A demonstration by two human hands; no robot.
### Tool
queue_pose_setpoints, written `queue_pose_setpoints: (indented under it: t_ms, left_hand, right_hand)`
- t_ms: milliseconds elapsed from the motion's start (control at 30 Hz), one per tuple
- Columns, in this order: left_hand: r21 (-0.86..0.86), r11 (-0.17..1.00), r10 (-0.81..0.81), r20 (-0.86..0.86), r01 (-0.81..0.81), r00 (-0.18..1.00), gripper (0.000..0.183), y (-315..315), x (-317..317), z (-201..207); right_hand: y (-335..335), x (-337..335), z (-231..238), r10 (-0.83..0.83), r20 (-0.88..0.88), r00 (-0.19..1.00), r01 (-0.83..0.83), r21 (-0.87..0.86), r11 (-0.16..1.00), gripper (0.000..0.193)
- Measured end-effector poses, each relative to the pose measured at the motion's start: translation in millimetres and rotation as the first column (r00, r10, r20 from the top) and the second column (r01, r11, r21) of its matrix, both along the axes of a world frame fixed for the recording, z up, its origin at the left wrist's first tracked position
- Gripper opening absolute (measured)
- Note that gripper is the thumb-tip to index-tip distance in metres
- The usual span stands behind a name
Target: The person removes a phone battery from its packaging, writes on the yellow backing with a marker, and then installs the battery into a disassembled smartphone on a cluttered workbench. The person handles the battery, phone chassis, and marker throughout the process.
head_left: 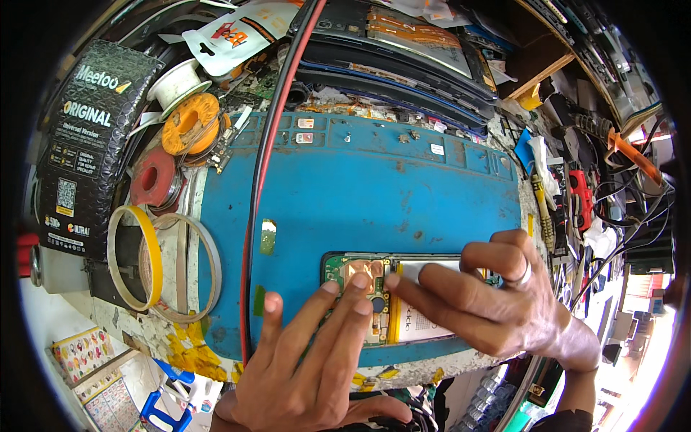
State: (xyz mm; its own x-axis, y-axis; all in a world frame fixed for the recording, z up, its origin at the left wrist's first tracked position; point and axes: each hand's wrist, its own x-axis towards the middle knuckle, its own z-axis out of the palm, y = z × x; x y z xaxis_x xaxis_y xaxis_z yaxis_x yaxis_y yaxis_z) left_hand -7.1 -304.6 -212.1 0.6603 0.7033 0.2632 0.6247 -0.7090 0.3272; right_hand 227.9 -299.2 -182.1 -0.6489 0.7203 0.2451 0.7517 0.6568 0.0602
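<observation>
An opened phone (373, 337) lies on the blue work mat (338, 187), its circuit board (335, 270) and silver battery (417, 325) exposed. My left hand (309, 363) is open, fingers spread, with fingertips resting on the board's copper-coloured shield (371, 269). From the right, my right hand (489, 295), wearing a ring, reaches over the battery. Its foremost fingertip presses on the board beside the yellow strip at the battery's edge, while other fingers are bent. I see nothing held in it. Part of the battery is hidden beneath this hand.
A red and black cable pair (272, 137) crosses the mat. At left are yellow (153, 252) and clear tape rings, wire spools (191, 124) and a black padded envelope (90, 144). Stacked phone parts (396, 72) stand at the back. Tools, including red cutters (580, 198), crowd the right.
</observation>
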Motion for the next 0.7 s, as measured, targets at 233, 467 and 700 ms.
queue_pose_setpoints:
  t_ms: [233, 467, 700]
  left_hand:
    - [0.009, 1.0, -0.009, -0.002, 0.009, 1.0, 0.111, -0.5, -0.3, -1.3]
    - [0.003, 1.0, -0.011, 0.003, 0.011, 1.0, 0.112, 0.8, -0.6, -0.7]
    - [0.006, 1.0, -0.016, 0.005, 0.016, 1.0, 0.112, -1.5, -2.3, -3.9]
  right_hand:
    - [-3.8, -0.9, -2.7, -0.035, -0.063, 0.997, 0.028, -0.111, 0.993, 0.042]
    - [-0.9, 1.3, -2.4, -0.043, -0.057, 0.997, 0.039, -0.059, 0.997, 0.046]
    - [-0.7, -2.6, -0.9, -0.1, -0.056, 0.993, 0.092, -0.141, 0.986, 0.047]
